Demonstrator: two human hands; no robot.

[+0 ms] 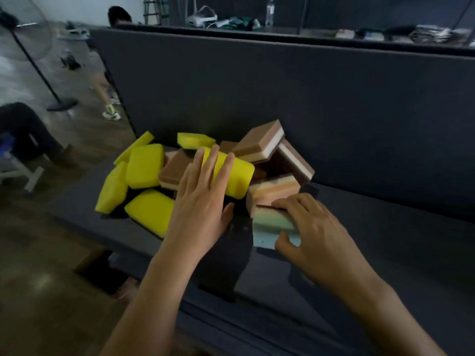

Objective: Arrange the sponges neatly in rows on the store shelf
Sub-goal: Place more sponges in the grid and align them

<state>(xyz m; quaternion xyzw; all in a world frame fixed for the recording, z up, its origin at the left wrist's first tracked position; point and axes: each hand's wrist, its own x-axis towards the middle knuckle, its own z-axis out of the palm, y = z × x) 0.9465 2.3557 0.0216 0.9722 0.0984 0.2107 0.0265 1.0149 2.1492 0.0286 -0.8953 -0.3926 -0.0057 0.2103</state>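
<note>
A loose heap of sponges lies on the dark shelf board [385, 227]. Several yellow sponges [145, 169] are at its left, several brown layered sponges [259, 142] at its right. My left hand [203, 199] rests flat with fingers spread on a yellow sponge [237, 177] on top of the heap; its grip on it cannot be judged. My right hand [313, 232] grips a pale blue-green layered sponge [270, 227] at the heap's front right, thumb in front and fingers over the top.
The shelf's dark back panel [308, 98] rises right behind the heap. The shelf's front edge [231, 317] runs below my arms. At the left, on the wooden floor, stand a fan [30, 47] and people [28, 129].
</note>
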